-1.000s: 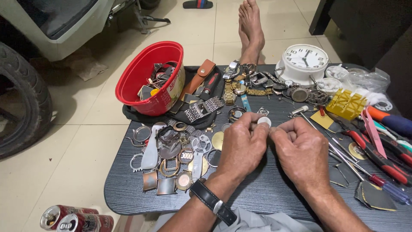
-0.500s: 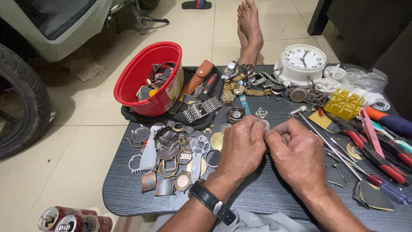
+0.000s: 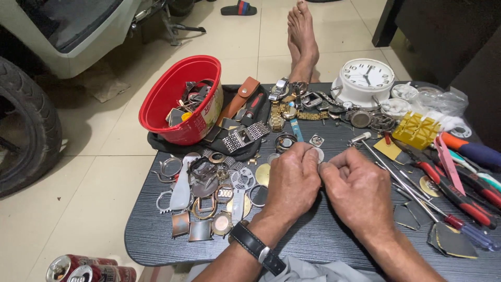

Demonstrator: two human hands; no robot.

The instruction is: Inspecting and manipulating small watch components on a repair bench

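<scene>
both hands meet just in front of the white clock (image 3: 365, 78): the left hand (image 3: 292, 180) curls around a small round silvery piece (image 3: 317, 154), perhaps a watch back, the right hand (image 3: 360, 190) pinching closed beside it, contents unclear.

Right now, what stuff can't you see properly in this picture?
- Small round part, head view: mostly covered by the left hand and right hand, so its kind is unclear.
- Red bowl: its contents are a dark tangle, too small to sort.
- Cans and tyre: cut off by the picture's edges.
- Hand tools: cut off at the right edge.
</scene>
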